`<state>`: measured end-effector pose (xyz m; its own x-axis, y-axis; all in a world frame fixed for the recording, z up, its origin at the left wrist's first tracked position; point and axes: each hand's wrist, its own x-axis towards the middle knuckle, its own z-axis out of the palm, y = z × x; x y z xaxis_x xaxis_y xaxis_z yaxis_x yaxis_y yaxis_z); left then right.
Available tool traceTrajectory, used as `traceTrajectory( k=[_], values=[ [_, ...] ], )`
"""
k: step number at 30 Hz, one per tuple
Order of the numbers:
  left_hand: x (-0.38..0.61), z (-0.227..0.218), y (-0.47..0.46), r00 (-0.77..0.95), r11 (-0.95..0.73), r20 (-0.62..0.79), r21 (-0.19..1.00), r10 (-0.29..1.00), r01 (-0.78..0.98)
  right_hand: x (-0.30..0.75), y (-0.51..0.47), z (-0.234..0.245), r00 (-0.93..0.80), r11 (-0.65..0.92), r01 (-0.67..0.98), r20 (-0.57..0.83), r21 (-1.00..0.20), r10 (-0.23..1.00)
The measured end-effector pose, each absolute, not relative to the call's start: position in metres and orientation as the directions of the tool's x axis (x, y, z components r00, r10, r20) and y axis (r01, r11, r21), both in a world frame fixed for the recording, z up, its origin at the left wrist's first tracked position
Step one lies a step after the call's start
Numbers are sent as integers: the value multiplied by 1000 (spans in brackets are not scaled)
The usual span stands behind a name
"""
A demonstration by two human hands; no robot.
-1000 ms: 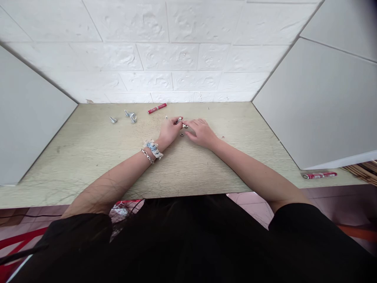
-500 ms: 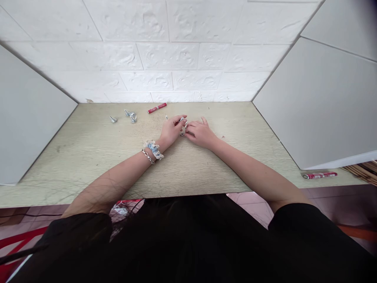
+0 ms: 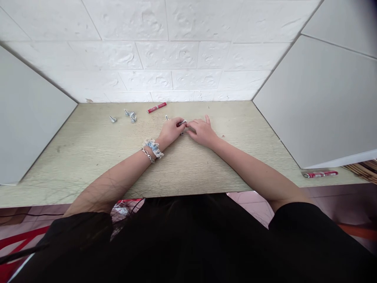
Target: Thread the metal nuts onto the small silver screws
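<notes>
My left hand [image 3: 171,131], with a lacy scrunchie and a chain bracelet at its wrist, is closed on a silver metal bolt [image 3: 182,122], part of which shows between thumb and forefinger. Facing it, my right hand [image 3: 202,132] has its thumb and fingers bent together at the bolt's end. Whatever they pinch there is too small to make out. Under the fingertips a small metal piece [image 3: 182,134] lies on the table. The tip of another bolt [image 3: 166,117] sticks up behind my left hand.
Several bolts with washers or nuts [image 3: 132,118] stand at the back left of the pale wooden table [image 3: 182,173]. A red marker-like tube [image 3: 156,107] lies near the brick wall; another red tube [image 3: 320,174] is at the right edge. Grey panels flank both sides.
The bolt in my left hand has tilted and sits lower between the fingers. My right fingers have shifted slightly, and its thumb and forefinger are a bit further from the small metal piece.
</notes>
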<state>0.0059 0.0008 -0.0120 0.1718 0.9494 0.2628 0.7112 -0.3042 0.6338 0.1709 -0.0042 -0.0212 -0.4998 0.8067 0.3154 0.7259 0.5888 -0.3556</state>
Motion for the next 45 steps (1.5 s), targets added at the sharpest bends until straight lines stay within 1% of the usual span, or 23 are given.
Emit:
traceTrajectory(
  k=[5, 10, 14, 17, 21, 28, 39, 42, 45],
  values=[
    [4, -13, 2, 206, -317, 247, 616, 947, 721, 171, 0, -24, -483, 556, 740, 277, -378, 831],
    [4, -13, 1, 247, -350, 250, 588, 936, 730, 172, 0, -24, -458, 548, 748, 306, -374, 834],
    [5, -13, 0, 268, -364, 247, 582, 931, 727, 171, -4, -22, -406, 504, 774, 312, -382, 859],
    [6, -11, -2, 278, -375, 253, 568, 927, 732, 171, -6, -21, -391, 476, 811, 291, -340, 873],
    [7, -10, -4, 288, -383, 253, 559, 924, 735, 171, -5, -20, -419, 487, 827, 269, -281, 867],
    [9, -6, -8, 292, -376, 238, 559, 926, 738, 174, -1, -24, -421, 506, 794, 294, -337, 858],
    [8, -6, -9, 315, -391, 232, 548, 920, 739, 175, 2, -25, -415, 500, 769, 282, -400, 865],
    [8, -7, -8, 315, -394, 237, 548, 919, 738, 175, 3, -25, -419, 498, 772, 272, -396, 866],
    [8, -7, -8, 318, -401, 245, 547, 916, 735, 174, 3, -24, -420, 498, 791, 276, -355, 865]
  ],
)
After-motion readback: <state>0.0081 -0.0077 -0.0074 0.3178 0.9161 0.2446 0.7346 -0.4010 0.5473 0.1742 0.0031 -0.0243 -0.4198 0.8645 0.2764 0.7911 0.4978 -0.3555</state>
